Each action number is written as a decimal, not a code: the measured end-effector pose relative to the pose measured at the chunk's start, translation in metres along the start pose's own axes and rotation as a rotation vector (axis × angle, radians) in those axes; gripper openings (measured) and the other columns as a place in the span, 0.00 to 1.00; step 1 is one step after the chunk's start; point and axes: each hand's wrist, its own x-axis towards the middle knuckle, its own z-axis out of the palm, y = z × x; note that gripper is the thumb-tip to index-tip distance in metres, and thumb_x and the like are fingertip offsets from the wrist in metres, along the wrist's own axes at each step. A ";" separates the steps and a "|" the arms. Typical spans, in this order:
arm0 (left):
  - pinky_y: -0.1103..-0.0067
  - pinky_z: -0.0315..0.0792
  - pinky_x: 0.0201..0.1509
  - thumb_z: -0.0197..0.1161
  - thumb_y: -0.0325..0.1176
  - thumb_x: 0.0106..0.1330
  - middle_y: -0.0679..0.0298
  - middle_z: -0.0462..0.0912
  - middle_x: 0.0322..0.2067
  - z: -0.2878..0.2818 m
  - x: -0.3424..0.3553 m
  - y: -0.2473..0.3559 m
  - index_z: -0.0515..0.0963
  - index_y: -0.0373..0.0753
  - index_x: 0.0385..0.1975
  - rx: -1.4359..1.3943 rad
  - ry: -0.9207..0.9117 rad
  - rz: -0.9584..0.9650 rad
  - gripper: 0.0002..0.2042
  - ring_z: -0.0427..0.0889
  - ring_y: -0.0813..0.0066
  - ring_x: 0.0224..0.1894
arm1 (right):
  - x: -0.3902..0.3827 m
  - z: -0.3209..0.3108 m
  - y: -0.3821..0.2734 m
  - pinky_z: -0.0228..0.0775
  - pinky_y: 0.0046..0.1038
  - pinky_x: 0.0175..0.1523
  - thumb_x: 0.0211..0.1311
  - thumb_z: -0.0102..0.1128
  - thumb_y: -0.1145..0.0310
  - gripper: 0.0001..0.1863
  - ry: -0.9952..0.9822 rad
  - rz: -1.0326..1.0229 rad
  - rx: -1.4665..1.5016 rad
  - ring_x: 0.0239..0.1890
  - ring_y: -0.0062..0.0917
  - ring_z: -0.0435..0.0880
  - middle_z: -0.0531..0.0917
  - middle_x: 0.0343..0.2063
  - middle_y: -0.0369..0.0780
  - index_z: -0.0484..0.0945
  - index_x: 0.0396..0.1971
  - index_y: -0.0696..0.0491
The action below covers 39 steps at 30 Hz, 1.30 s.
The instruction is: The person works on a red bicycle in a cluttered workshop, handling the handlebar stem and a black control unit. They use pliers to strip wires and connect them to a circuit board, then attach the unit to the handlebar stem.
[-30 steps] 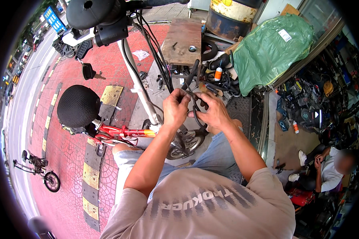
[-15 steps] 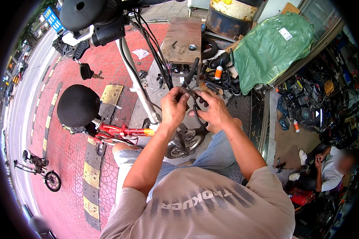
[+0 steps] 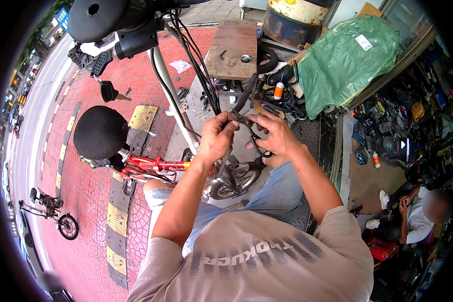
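From here the left hand point(image 3: 217, 137) pinches a black cable point(image 3: 242, 121) tight, the right hand point(image 3: 281, 137), at its three o'clock, curls against it, closure unclear; uneven tugging could slip it.

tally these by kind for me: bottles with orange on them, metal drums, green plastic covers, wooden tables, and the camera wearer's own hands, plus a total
orange-and-white bottles: 2
metal drum: 1
green plastic cover: 1
wooden table: 1
wearer's hands, left hand and right hand: 2
total: 7
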 end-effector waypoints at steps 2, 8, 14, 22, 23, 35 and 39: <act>0.82 0.65 0.25 0.61 0.27 0.74 0.71 0.78 0.26 -0.005 0.002 -0.001 0.80 0.34 0.41 -0.005 -0.048 0.001 0.04 0.71 0.85 0.22 | 0.001 0.000 0.002 0.79 0.34 0.44 0.39 0.87 0.59 0.44 -0.001 -0.037 0.006 0.38 0.30 0.83 0.81 0.45 0.39 0.78 0.61 0.53; 0.84 0.63 0.26 0.58 0.31 0.76 0.73 0.74 0.27 -0.031 0.013 0.004 0.78 0.36 0.38 -0.114 -0.330 -0.122 0.06 0.68 0.86 0.24 | 0.007 0.002 0.007 0.77 0.37 0.48 0.39 0.87 0.58 0.42 0.042 -0.171 -0.048 0.43 0.37 0.84 0.81 0.44 0.41 0.80 0.59 0.53; 0.85 0.62 0.26 0.56 0.35 0.78 0.73 0.72 0.26 -0.042 0.016 0.019 0.77 0.37 0.37 -0.123 -0.381 -0.213 0.09 0.67 0.87 0.25 | 0.014 0.007 0.010 0.76 0.35 0.47 0.40 0.86 0.58 0.42 0.015 -0.149 0.032 0.41 0.35 0.83 0.81 0.40 0.40 0.80 0.60 0.53; 0.76 0.72 0.30 0.71 0.33 0.68 0.64 0.80 0.24 -0.003 0.010 -0.001 0.78 0.33 0.36 0.274 0.028 0.139 0.11 0.76 0.75 0.24 | 0.008 0.045 0.028 0.70 0.26 0.40 0.41 0.86 0.59 0.42 0.111 0.026 0.372 0.33 0.21 0.75 0.76 0.31 0.34 0.80 0.61 0.54; 0.73 0.72 0.30 0.73 0.34 0.66 0.62 0.81 0.23 0.000 0.008 0.002 0.78 0.33 0.35 0.407 0.082 0.142 0.12 0.77 0.71 0.23 | 0.007 0.051 0.030 0.69 0.26 0.40 0.41 0.86 0.59 0.42 0.139 0.018 0.414 0.33 0.20 0.74 0.76 0.31 0.34 0.80 0.61 0.54; 0.71 0.69 0.28 0.75 0.36 0.65 0.59 0.78 0.19 0.004 0.001 0.001 0.76 0.33 0.28 0.363 0.158 0.141 0.15 0.72 0.73 0.21 | 0.002 0.074 0.039 0.69 0.26 0.41 0.45 0.85 0.62 0.41 0.209 -0.019 0.584 0.33 0.21 0.73 0.74 0.31 0.33 0.79 0.62 0.56; 0.73 0.70 0.29 0.73 0.33 0.66 0.59 0.79 0.20 0.007 0.000 -0.001 0.76 0.32 0.29 0.316 0.150 0.181 0.13 0.72 0.77 0.23 | -0.001 0.076 0.038 0.69 0.27 0.43 0.46 0.84 0.63 0.40 0.215 -0.001 0.658 0.34 0.21 0.73 0.75 0.32 0.33 0.79 0.62 0.57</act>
